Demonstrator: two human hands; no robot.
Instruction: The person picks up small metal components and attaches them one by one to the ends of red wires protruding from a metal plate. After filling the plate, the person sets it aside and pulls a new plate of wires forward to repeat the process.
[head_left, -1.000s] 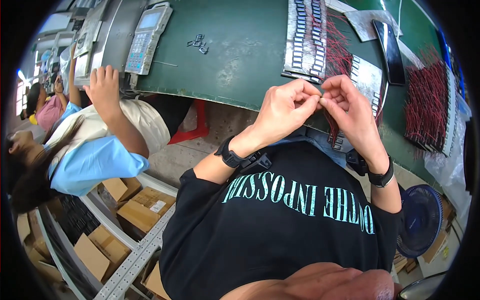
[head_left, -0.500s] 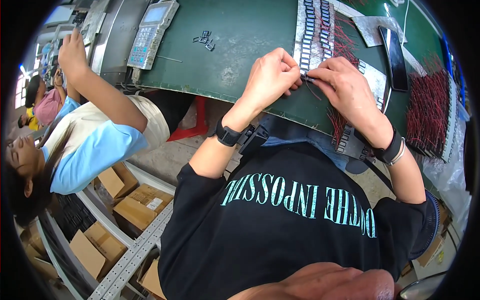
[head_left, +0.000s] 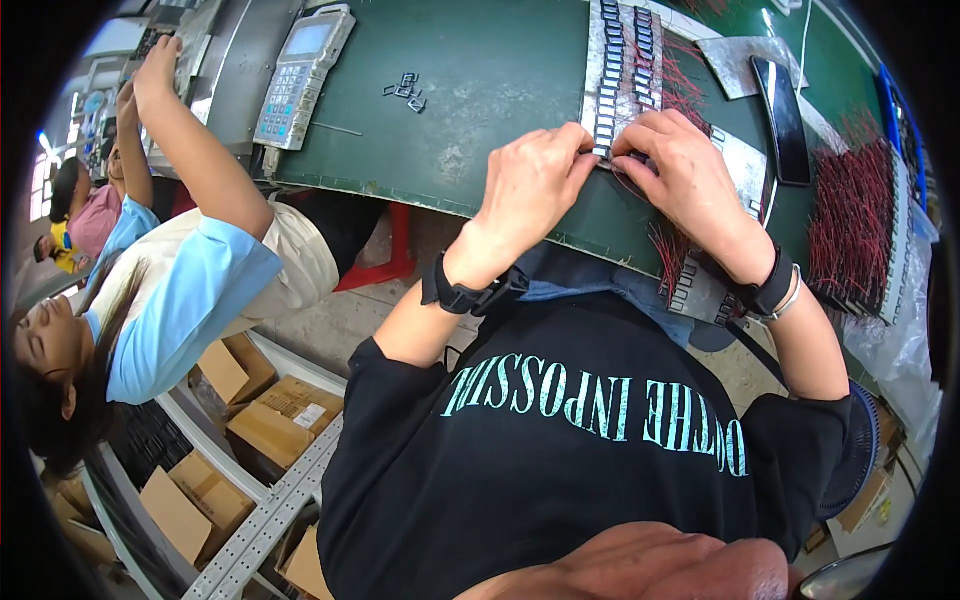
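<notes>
Left hand (head_left: 540, 180) and right hand (head_left: 672, 155) moved to the plate's (head_left: 628, 60) near end, fingers curled, hold unclear. Its parts (head_left: 610, 78) seem light, fragile; grip frames.

Behind the fingers (head_left: 578, 138) are black wrist straps (head_left: 772, 284), with a silvery bracelet (head_left: 796, 290) beside the right one; farther back, a black short-sleeved T-shirt (head_left: 560, 480) with turquoise lettering (head_left: 621, 405).

Plate (head_left: 629, 62) between keypad device (head_left: 303, 78) and phone (head_left: 780, 120)
</notes>
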